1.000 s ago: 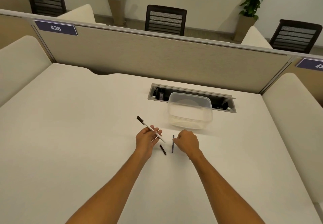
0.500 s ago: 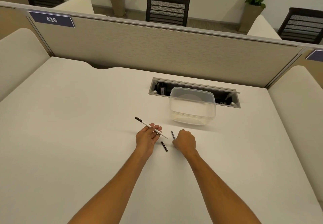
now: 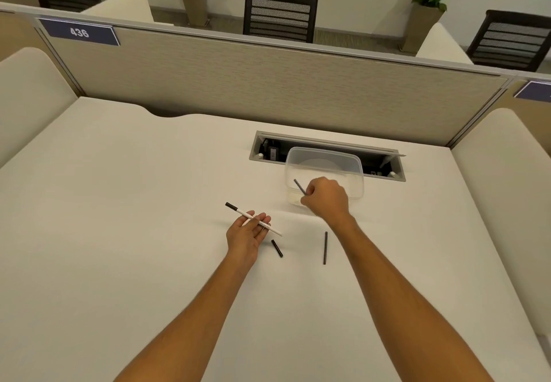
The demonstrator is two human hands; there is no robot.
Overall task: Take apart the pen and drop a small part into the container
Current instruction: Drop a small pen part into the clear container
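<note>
My left hand [image 3: 246,234] lies palm up and holds the white pen barrel [image 3: 242,212], whose black end points to the far left. My right hand [image 3: 326,198] pinches a thin dark rod [image 3: 299,186] and hovers over the near left wall of the clear plastic container [image 3: 356,170]; the rod's tip points up and left above the container's inside. A short black cap [image 3: 277,248] lies on the table just right of my left hand. A second thin dark rod [image 3: 325,247] lies on the table below my right wrist.
The white desk [image 3: 134,203] is bounded at the back by a beige partition [image 3: 268,83]. An open cable recess [image 3: 269,150] sits directly behind the container. Cushioned side panels stand left and right. Chairs and potted plants are beyond the partition.
My right hand has lifted a thin dark rod off the table and carried it forward to the container. A second rod now shows where that hand was. My left hand has stayed put.
</note>
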